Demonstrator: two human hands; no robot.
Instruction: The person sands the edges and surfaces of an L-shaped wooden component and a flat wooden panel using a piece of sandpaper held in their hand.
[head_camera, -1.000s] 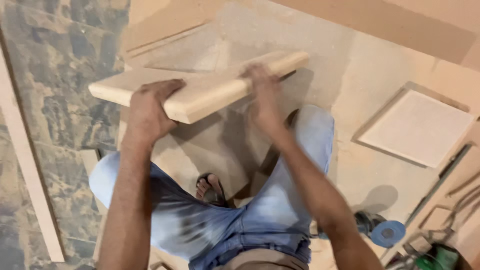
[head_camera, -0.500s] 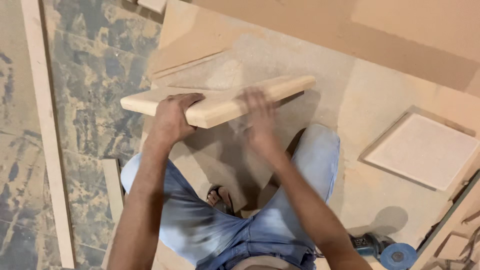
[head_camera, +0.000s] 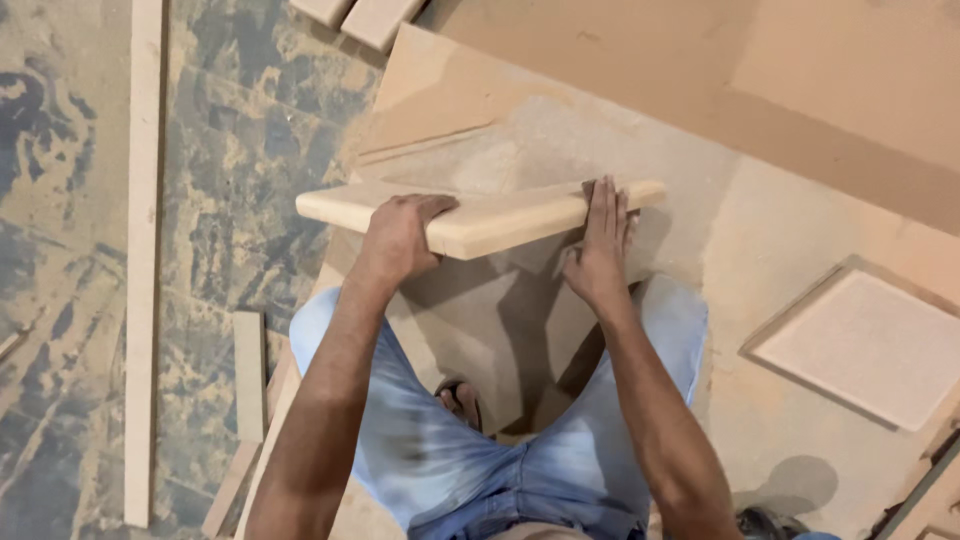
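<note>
The pale wooden board (head_camera: 480, 215) is held edge-up above the large fibreboard sheet (head_camera: 800, 230), ahead of the person's knees. The left hand (head_camera: 400, 238) clasps its near face left of centre, fingers curled over the top edge. The right hand (head_camera: 600, 250) presses flat against its right portion, fingers straight, not closed round it. The board's far face is hidden. A square panel (head_camera: 865, 345) lies well apart at right.

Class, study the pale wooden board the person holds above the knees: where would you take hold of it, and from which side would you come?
Grip the wooden board at its long near edge, coming from the person's side. It is long, flat and thick-edged, so two spaced holds likely steady it: the left hand wraps that edge, while the right hand lies flat against it.
</note>
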